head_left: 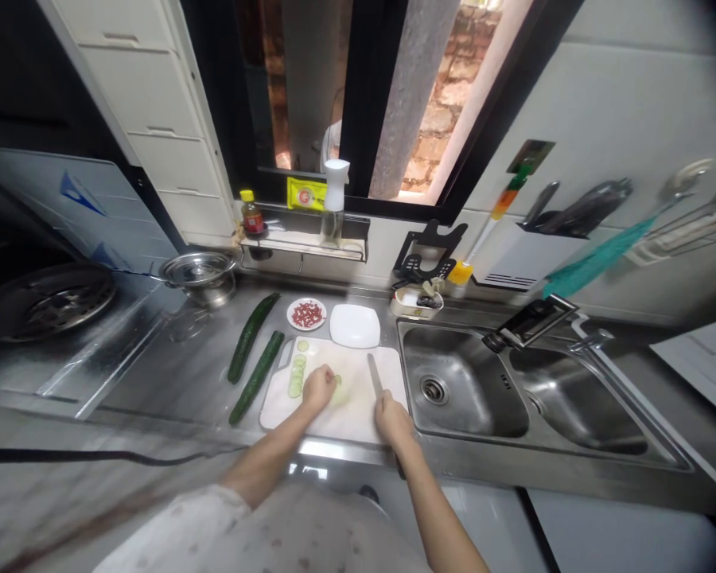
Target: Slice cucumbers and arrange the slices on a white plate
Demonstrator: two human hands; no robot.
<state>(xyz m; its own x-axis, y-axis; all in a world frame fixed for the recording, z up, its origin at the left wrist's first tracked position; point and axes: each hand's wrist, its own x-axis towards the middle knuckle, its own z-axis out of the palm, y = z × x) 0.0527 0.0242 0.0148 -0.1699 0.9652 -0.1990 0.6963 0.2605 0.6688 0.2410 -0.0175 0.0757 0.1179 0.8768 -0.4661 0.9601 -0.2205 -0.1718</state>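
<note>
My right hand is closed around the handle of a kitchen knife, its blade pointing away from me over the right part of a white cutting board. At the board's middle, my left hand has its fingers bent and pinched at pale green cucumber slices; the fingertips partly hide them. Left of that hand lies a row of overlapping cucumber slices, with one slice apart at its top. Two whole cucumbers, a nearer one and a farther one, lie left of the board.
Behind the board are a small plate of chopped reddish pieces and a white square plate. A double sink adjoins on the right. A steel pot and a wok stand left. A narrow shelf holds bottles.
</note>
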